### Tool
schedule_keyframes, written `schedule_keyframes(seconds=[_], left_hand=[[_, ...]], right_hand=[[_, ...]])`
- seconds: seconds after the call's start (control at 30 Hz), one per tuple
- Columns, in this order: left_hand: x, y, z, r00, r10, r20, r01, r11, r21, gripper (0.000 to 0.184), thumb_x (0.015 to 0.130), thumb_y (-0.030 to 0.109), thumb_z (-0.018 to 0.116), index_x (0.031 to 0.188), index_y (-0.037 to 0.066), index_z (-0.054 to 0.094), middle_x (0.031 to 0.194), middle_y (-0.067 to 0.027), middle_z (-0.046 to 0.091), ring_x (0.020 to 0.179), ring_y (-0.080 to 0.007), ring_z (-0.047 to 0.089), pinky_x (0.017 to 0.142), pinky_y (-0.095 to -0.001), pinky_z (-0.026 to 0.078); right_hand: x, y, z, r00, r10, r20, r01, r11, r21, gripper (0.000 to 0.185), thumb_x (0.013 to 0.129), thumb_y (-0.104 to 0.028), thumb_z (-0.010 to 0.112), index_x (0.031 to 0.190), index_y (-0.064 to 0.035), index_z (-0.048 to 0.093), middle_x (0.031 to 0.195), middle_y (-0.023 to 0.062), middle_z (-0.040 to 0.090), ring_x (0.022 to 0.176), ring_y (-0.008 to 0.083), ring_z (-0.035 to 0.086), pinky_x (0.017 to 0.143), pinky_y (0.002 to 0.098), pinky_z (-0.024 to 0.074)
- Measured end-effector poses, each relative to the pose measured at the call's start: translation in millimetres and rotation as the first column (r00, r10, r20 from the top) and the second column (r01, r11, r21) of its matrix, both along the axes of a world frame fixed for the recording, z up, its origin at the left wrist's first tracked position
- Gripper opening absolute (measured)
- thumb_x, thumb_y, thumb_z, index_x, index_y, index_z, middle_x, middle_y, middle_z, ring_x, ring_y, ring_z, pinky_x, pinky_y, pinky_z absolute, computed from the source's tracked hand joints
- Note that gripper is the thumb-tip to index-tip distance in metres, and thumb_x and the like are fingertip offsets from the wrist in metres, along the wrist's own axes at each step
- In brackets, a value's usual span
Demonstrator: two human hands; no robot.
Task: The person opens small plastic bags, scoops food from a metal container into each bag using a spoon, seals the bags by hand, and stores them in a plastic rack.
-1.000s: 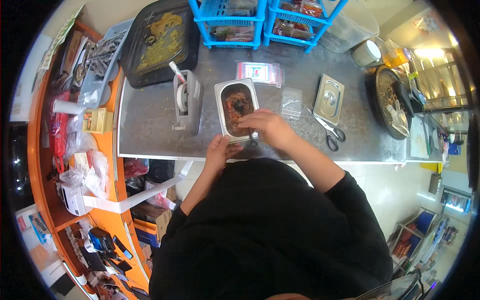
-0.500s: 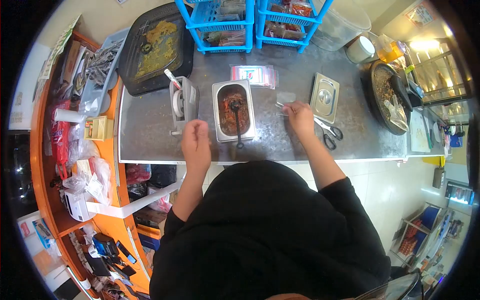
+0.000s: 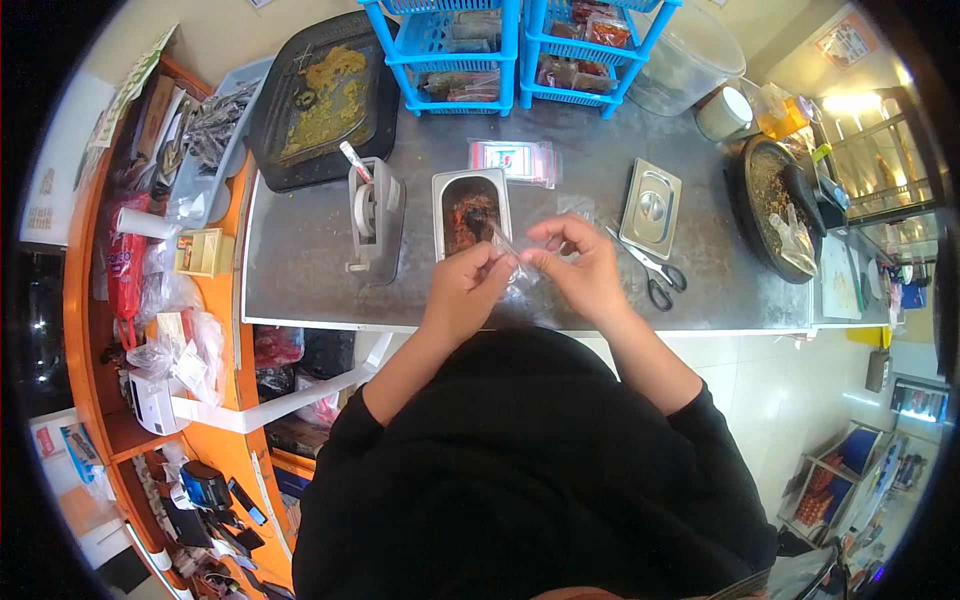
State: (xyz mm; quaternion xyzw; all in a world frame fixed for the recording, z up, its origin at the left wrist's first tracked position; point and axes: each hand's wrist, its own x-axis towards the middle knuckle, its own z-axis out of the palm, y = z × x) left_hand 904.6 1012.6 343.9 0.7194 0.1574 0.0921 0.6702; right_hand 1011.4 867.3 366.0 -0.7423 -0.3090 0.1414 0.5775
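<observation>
A small clear plastic bag (image 3: 519, 279) is pinched between my two hands above the front of the metal table. My left hand (image 3: 464, 293) grips its left side with closed fingers. From the other side my right hand (image 3: 583, 268) pinches it between thumb and fingers. Just behind them stands a steel container (image 3: 441, 190) of dark red, chunky food (image 3: 472, 214), its front part covered by my hands. A dark spoon in it is mostly hidden. Right of my right hand lie black-handled scissors (image 3: 660, 277) and a steel lid (image 3: 652, 208).
A grey tape dispenser (image 3: 388, 235) stands left of the container. Behind it are a packet of plastic bags (image 3: 515, 162), blue tiered racks (image 3: 462, 104) and a black tray (image 3: 268, 150) with yellow residue. At right sits a stone mortar (image 3: 752, 190).
My right hand has moved left with a plastic bag, and my left hand has moved right to meet it. Both now hold the bag in front of the container. The view has shifted slightly.
</observation>
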Motion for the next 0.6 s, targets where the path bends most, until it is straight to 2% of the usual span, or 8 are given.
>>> schedule_keyframes(seconds=[0.07,0.17,0.3,0.37,0.47,0.5,0.57,0.6], left_hand=[[-1,2,-10,0.999,-0.027,0.035,0.027,1.000,-0.006,0.018,0.094,0.017,0.060,0.085,0.002,0.063,0.067,0.0003,0.057,0.061,-0.0043,0.052,0.055,-0.0222,0.043],[-4,3,-2,0.996,-0.074,0.056,0.072,0.997,0.028,0.017,0.095,0.015,0.060,0.085,0.002,0.062,0.069,0.0003,0.058,0.061,-0.0047,0.054,0.055,-0.0213,0.044],[-6,4,5,0.994,-0.097,0.057,0.096,0.995,0.013,0.016,0.095,0.014,0.060,0.085,0.002,0.062,0.069,0.0001,0.058,0.060,-0.0052,0.053,0.054,-0.0215,0.042],[-7,4,1,0.990,-0.125,0.060,0.117,0.987,0.109,0.017,0.094,0.015,0.059,0.084,0.002,0.061,0.068,0.0008,0.057,0.059,-0.0050,0.053,0.053,-0.0220,0.042],[-5,1,3,0.991,-0.099,0.089,0.076,0.971,0.225,0.018,0.094,0.014,0.059,0.080,0.002,0.061,0.064,0.0015,0.055,0.057,-0.0044,0.052,0.052,-0.0223,0.040],[-4,0,4,0.992,-0.078,0.103,0.050,0.965,0.257,0.019,0.093,0.014,0.058,0.079,0.002,0.061,0.063,0.0017,0.054,0.057,-0.0041,0.052,0.051,-0.0223,0.040],[-6,2,-1,0.997,-0.050,0.062,0.036,0.975,0.217,0.017,0.091,0.012,0.059,0.076,0.002,0.060,0.060,0.0007,0.053,0.056,-0.0053,0.052,0.050,-0.0237,0.039],[-6,4,2,0.999,-0.037,0.040,0.028,0.980,0.198,0.017,0.090,0.011,0.059,0.075,0.002,0.060,0.059,0.0002,0.053,0.055,-0.0058,0.052,0.049,-0.0243,0.039]], right_hand=[[-2,-4,-1,0.996,0.071,0.059,-0.070,0.997,-0.028,0.020,0.081,-0.012,0.075,0.100,-0.0057,0.070,0.082,0.0050,0.069,0.073,0.0089,0.058,0.068,0.0265,0.0473],[-8,-4,4,0.939,0.180,-0.292,-0.184,0.983,0.016,0.016,0.081,-0.013,0.075,0.095,-0.0054,0.070,0.080,0.0046,0.070,0.071,0.0083,0.061,0.067,0.0266,0.0490],[-8,-4,6,0.979,0.122,-0.164,-0.143,0.981,-0.127,0.014,0.081,-0.014,0.073,0.090,-0.0035,0.069,0.079,0.0051,0.071,0.070,0.0085,0.064,0.064,0.0274,0.0504],[-11,-4,7,0.985,0.104,-0.136,-0.123,0.983,-0.134,0.014,0.080,-0.014,0.073,0.087,-0.0030,0.069,0.078,0.0066,0.070,0.070,0.0106,0.065,0.063,0.0285,0.0510],[-15,1,6,0.989,0.018,0.147,0.004,0.989,-0.151,0.012,0.078,-0.011,0.072,0.086,-0.0034,0.067,0.076,0.0090,0.068,0.068,0.0182,0.067,0.062,0.0300,0.0515],[-17,2,6,0.984,0.005,0.177,0.018,0.991,-0.131,0.011,0.077,-0.010,0.072,0.085,-0.0042,0.066,0.075,0.0086,0.066,0.068,0.0203,0.066,0.062,0.0311,0.0513],[-18,5,6,0.972,-0.022,0.236,0.044,0.995,-0.087,0.010,0.075,-0.009,0.071,0.082,-0.0060,0.064,0.072,0.0078,0.062,0.067,0.0246,0.064,0.061,0.0333,0.0509],[-16,4,6,0.915,0.029,0.402,0.010,0.996,-0.093,0.010,0.074,-0.009,0.071,0.081,-0.0071,0.064,0.072,0.0068,0.061,0.067,0.0247,0.063,0.061,0.0342,0.0504]])
